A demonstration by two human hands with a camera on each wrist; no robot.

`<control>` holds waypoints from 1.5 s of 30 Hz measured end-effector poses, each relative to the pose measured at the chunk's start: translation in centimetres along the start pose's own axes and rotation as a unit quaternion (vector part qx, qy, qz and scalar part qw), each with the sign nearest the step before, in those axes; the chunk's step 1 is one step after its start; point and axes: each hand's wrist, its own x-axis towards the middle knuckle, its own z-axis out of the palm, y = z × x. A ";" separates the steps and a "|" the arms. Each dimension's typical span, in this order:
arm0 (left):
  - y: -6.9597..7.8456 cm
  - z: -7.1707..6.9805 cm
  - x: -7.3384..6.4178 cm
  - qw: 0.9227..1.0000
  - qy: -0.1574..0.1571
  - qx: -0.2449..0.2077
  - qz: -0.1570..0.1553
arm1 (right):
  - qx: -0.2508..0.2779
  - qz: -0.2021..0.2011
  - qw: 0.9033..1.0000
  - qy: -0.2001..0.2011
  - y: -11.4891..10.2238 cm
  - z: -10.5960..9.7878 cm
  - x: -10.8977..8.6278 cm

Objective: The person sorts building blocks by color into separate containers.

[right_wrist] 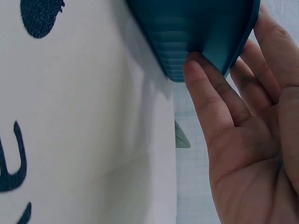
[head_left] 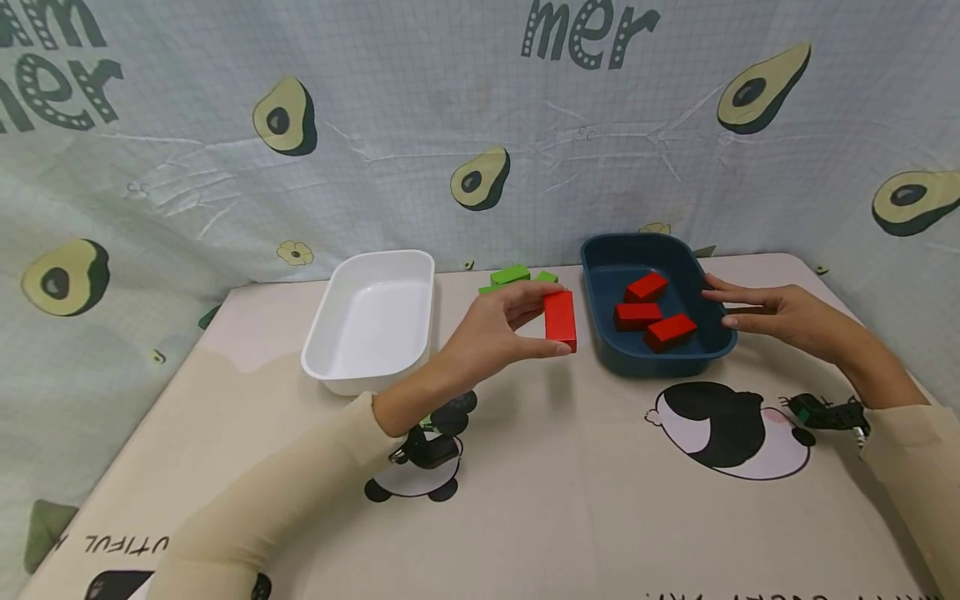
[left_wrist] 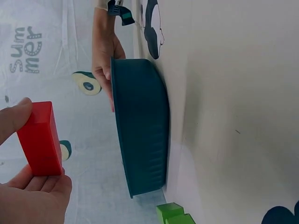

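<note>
Between thumb and fingertips, my left hand [head_left: 502, 321] pinches a red block [head_left: 560, 321] on end, above the table just left of a dark blue bin [head_left: 637, 365]. The left wrist view shows that same red block [left_wrist: 41, 140] between the thumb and the fingers. Three red blocks [head_left: 670, 332] lie inside the bin. My right hand [head_left: 787, 321] is at the bin's right side, its fingers extended. In the right wrist view, fingertips of this hand [right_wrist: 247, 126] touch the ribbed outer wall of the bin [right_wrist: 187, 32].
A white bin [head_left: 365, 321] stands to the left, with its bare inner floor visible. Several green blocks [head_left: 510, 274] lie at the back between the bins, partly hidden behind my left hand. A printed cloth covers the table [head_left: 540, 500], and another cloth [head_left: 390, 125] hangs behind.
</note>
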 end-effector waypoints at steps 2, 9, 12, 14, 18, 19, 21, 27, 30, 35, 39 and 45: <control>0.0 0.1 0.1 1.000 -0.002 -0.002 0.001 | -0.001 0.001 1.000 -0.001 0.0 0.0 0.0; 0.0 0.5 0.3 1.000 -0.010 -0.001 0.004 | 0.004 -0.004 1.000 -0.003 0.1 0.0 0.0; 0.0 0.7 0.4 1.000 -0.010 -0.003 0.007 | 0.001 -0.004 1.000 -0.003 0.1 0.0 0.0; 0.1 0.7 0.5 1.000 -0.011 -0.004 0.009 | -0.003 -0.005 1.000 -0.002 0.1 0.0 0.0; 0.2 0.9 0.7 1.000 -0.018 -0.009 0.015 | -0.003 -0.008 1.000 -0.001 0.1 0.0 0.0; 0.2 0.9 0.7 1.000 -0.020 -0.010 0.017 | -0.003 -0.009 1.000 -0.001 0.1 0.0 0.0; 0.2 1.0 0.9 0.999 -0.023 -0.013 0.020 | 0.000 -0.010 1.000 0.000 0.1 0.0 0.0; 0.4 1.3 1.1 0.999 -0.028 -0.013 0.023 | 0.005 -0.015 1.000 -0.001 0.1 0.0 0.0; 0.4 1.5 1.3 0.999 -0.031 -0.012 0.019 | 0.006 -0.016 1.000 -0.001 0.1 0.0 0.0; 0.5 1.7 1.6 0.999 -0.036 -0.005 0.015 | 0.004 -0.013 1.000 -0.003 0.0 0.0 0.1; 0.5 1.7 2.0 0.999 -0.038 -0.001 0.017 | 0.001 -0.015 1.000 -0.004 0.0 -0.1 0.1; 0.5 1.8 2.4 0.999 -0.042 0.010 0.014 | -0.019 -0.006 1.000 -0.004 -0.2 -0.4 0.5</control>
